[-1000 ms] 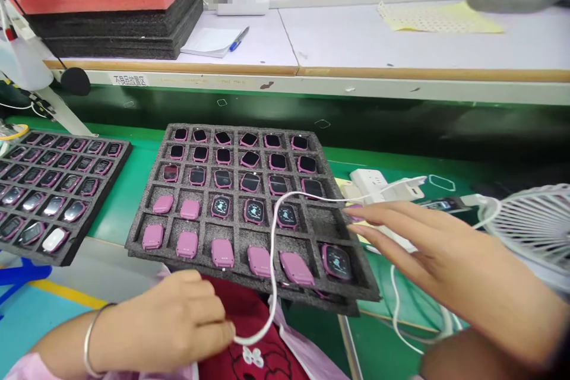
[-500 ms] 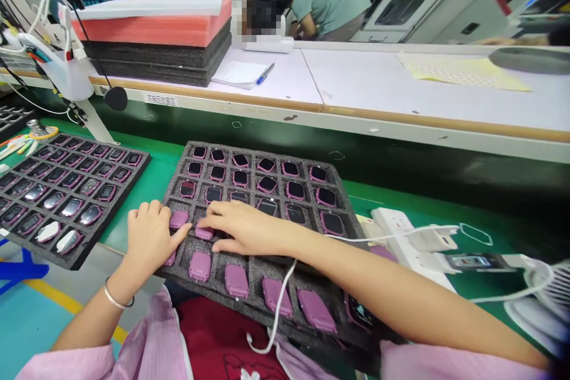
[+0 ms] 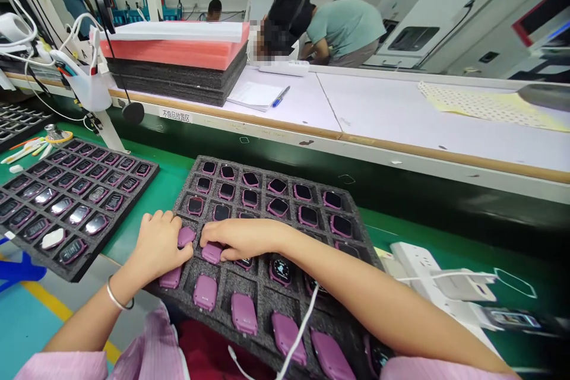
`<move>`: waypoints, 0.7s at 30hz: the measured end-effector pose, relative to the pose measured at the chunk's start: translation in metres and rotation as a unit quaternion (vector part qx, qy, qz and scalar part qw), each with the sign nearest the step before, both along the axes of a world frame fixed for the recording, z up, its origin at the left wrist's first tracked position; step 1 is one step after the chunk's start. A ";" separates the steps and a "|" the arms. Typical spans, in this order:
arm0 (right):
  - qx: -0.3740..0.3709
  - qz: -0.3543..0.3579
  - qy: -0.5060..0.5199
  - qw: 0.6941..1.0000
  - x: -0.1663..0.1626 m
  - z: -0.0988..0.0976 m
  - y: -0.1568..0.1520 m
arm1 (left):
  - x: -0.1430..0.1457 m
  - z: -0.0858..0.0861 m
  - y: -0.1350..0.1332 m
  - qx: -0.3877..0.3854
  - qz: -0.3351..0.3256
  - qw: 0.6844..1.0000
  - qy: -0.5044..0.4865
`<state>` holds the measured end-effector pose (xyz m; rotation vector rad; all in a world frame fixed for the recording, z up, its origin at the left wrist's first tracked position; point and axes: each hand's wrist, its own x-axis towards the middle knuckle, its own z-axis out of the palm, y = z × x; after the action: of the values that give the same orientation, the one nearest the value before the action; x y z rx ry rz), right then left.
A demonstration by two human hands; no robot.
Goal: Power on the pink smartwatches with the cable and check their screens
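A black foam tray (image 3: pixel 227 282) lies before me, its cells holding purple smartwatches, some with dark screens up and others with plain backs up. My left hand (image 3: pixel 158 246) is at the tray's left edge, thumb and fingers closed around a purple smartwatch (image 3: pixel 186 236) that sits tilted. Reaching across the tray, my right hand (image 3: pixel 243 238) has its thumb and fingers on either side of another purple smartwatch (image 3: pixel 212 253), back up in its cell. A lit smartwatch (image 3: pixel 280 270) shows beside my right forearm. The forearm covers some cells.
A second tray of watches (image 3: pixel 118 225) lies to the left. At right are a white power strip (image 3: pixel 423 273) and a white cable (image 3: pixel 303 329) hanging over the tray. A shelf (image 3: pixel 329 104) behind carries foam sheets (image 3: pixel 173 65), a notepad (image 3: pixel 256 95) and a pen (image 3: pixel 281 97). A co-worker (image 3: pixel 342 29) bends beyond it.
My view has tilted up, so everything sits lower in the picture. The watch at my left hand now looks turned. My right forearm has shifted, uncovering lit screens beside it.
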<state>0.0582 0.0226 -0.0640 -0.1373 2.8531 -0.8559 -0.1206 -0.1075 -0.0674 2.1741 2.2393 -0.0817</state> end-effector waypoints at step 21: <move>-0.548 -0.272 0.079 0.787 0.020 -0.040 0.006 | -0.015 -0.016 0.018 -0.014 0.090 0.574 -0.814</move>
<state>0.0785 0.0287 -0.1036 0.5344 2.0812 -2.6016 -0.1361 -0.0892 -0.0832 0.8253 1.0792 1.2577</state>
